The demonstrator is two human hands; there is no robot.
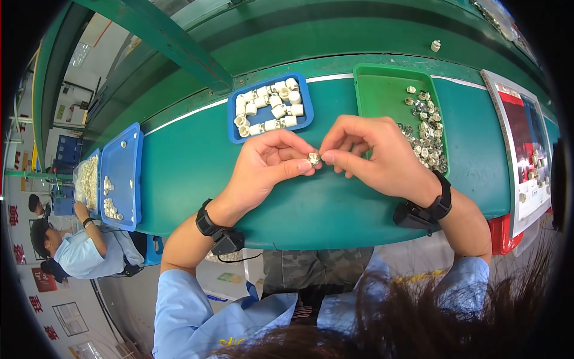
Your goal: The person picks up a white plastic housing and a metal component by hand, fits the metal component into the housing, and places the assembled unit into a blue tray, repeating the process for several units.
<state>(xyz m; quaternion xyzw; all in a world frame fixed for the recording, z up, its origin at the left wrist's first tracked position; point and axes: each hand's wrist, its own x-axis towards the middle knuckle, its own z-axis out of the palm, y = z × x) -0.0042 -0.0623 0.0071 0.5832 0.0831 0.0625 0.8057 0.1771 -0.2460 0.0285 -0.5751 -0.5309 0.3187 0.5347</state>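
Bright, diffuse light; gripped small white fitting [314, 158] fairly clear.
Green tabletop [197, 161] bows with fisheye distortion; hair [460, 317] below the grip looks blurred; corners black.

Part [314, 159] at left fingertips [303, 166]: off-white, some grey. Beyond fingers: blue tray [231, 116], creamy-white caps [279, 111]. Right of fingers: green tray [381, 90]. Under fingers: teal-green tabletop [287, 218]. Bodyward of fingers: camouflage-patterned trousers [317, 269].

Left hand [257, 164] pinches a small white-and-metal fitting [314, 158] between thumb and index finger above the green work surface [299, 209]. Fingertips of the right hand [388, 157] are positioned at the fitting's right side. Beyond the hands: blue tray [308, 99] containing white cylindrical caps [279, 112]; green tray [382, 96] containing loose white and metallic parts [427, 133].
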